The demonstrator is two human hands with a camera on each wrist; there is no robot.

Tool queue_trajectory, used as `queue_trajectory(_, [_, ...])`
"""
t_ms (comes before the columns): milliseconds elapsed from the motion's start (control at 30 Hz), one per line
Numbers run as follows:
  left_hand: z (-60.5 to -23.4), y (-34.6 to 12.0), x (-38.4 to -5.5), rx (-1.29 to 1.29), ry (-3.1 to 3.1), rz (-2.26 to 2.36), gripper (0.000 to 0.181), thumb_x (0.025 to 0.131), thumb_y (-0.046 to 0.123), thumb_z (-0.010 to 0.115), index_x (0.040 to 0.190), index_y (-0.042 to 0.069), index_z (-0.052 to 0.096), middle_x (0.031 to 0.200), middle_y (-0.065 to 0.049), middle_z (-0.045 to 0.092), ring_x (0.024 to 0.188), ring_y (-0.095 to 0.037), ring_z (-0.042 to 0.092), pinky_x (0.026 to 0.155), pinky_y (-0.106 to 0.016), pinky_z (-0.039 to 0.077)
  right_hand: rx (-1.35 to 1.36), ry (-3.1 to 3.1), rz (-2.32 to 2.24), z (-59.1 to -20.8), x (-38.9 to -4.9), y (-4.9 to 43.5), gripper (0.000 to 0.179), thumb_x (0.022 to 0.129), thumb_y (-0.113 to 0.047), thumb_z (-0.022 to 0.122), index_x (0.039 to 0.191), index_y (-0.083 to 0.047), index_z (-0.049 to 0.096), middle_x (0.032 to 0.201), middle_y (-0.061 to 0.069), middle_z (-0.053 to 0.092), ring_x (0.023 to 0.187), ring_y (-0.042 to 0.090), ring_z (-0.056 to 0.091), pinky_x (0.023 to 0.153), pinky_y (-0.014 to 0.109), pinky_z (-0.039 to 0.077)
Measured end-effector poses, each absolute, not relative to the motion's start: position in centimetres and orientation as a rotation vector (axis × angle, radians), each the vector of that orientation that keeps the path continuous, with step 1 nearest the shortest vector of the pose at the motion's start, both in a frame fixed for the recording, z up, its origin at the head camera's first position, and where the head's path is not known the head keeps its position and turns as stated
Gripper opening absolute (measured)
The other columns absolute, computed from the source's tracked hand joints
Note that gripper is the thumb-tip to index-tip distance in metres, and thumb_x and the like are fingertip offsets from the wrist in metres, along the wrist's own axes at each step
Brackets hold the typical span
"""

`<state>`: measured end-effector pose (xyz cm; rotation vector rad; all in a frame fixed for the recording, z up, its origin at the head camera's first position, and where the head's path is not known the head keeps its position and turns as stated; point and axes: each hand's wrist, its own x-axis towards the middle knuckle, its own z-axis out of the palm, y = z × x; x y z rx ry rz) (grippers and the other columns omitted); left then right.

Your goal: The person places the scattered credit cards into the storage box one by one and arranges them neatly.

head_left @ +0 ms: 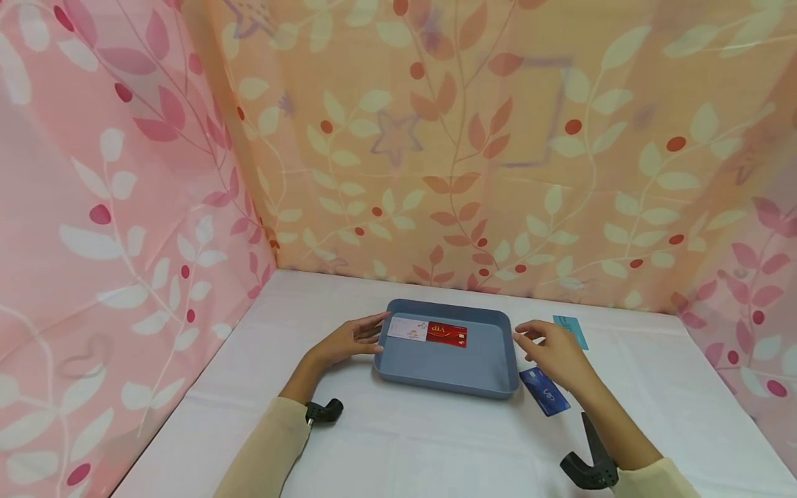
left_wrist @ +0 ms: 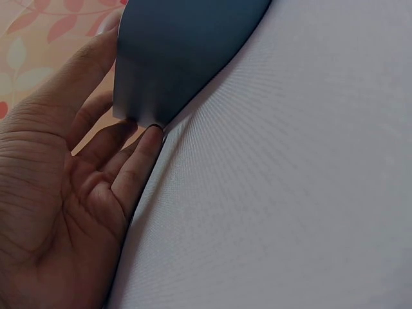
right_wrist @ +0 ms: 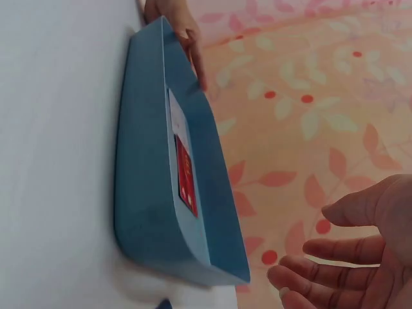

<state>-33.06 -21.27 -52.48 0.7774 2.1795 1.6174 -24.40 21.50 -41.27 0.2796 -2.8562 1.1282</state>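
A blue-grey tray (head_left: 448, 366) sits on the white cloth. My left hand (head_left: 349, 340) is at its left end; in the left wrist view, the fingers (left_wrist: 138, 161) touch the tray's end wall (left_wrist: 174, 58). Inside the tray lies a red and white card marked VIP (head_left: 447, 334), also visible in the right wrist view. Beside the right end, my right hand (head_left: 554, 349) hovers with loosely bent fingers and nothing in them. A gap separates that hand (right_wrist: 347, 257) from the tray rim. Just below it on the cloth lies a dark blue card (head_left: 544, 391).
A teal card (head_left: 571, 332) lies on the cloth behind my right hand, partly hidden by it. Patterned fabric walls (head_left: 398, 173) rise at the back and both sides of the white table surface (head_left: 436, 443). Black straps with camera mounts (head_left: 324, 411) sit on both wrists.
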Motion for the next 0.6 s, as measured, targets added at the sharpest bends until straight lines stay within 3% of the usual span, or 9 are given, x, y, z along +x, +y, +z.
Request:
queue_trajectory(367, [-52.3, -21.2, -32.9, 0.788, 2.176, 1.613, 0.082, 0.092, 0.013, 0.076, 0.161, 0.014, 0.031, 0.165, -0.005, 0.029, 0.15, -0.028, 0.032, 0.117, -0.036, 0.034, 0.183, -2.917, 1.033, -42.1, -21.1, 25.9, 0.041, 0.1, -0.028, 0.066, 0.123, 0.005, 0.065, 0.101, 0.016, 0.074, 0.076, 0.023, 0.073, 0.059, 0.031, 0.056])
queue_trajectory(600, [-52.5, -21.2, -33.0, 0.783, 2.145, 1.644, 0.082, 0.091, 0.012, 0.077, 0.16, 0.013, 0.032, 0.166, -0.008, 0.028, 0.15, -0.03, 0.032, 0.118, -0.041, 0.034, 0.059, -3.04, 1.013, -42.8, -19.9, 28.1, 0.058, 0.095, -0.035, 0.072, 0.13, 0.01, 0.058, 0.103, 0.017, 0.072, 0.08, 0.022, 0.07, 0.064, 0.036, 0.062])
